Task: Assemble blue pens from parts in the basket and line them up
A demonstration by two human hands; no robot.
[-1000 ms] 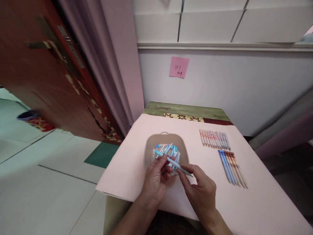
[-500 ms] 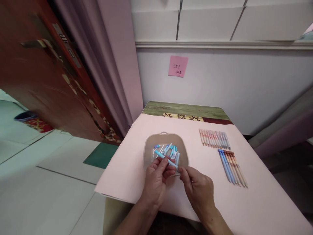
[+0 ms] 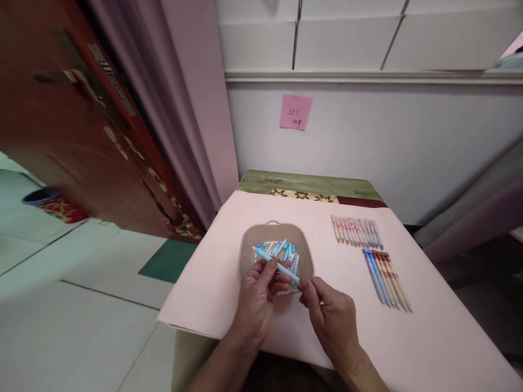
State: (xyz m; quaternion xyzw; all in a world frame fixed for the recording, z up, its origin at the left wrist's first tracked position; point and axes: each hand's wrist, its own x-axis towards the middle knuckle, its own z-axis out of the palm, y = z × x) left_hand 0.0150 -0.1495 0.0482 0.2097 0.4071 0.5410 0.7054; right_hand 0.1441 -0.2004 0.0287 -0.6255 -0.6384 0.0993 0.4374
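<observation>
A light blue pen barrel (image 3: 288, 271) slants between my hands above a beige bin. My left hand (image 3: 258, 291) is closed round its middle, thumb on top. The fingers of my right hand (image 3: 332, 311) pinch its lower right end, and the fingertips hide that end. From the upper left end a thin white tip sticks out. Below, the bin (image 3: 246, 250) holds several blue pen barrels (image 3: 296, 265), thin white sticks and small blue pieces, partly covered by my left hand.
On the pink-covered table (image 3: 204, 294), a row of pale pens (image 3: 357, 231) lies to the right. Nearer me lie blue and brown pens (image 3: 386, 280) side by side. A pink note (image 3: 296, 112) is on the wall behind. A red door (image 3: 81, 125) stands to the left.
A thin white tip now shows at the barrel's upper left end, where none was visible before. Both hands keep their grip and have hardly moved.
</observation>
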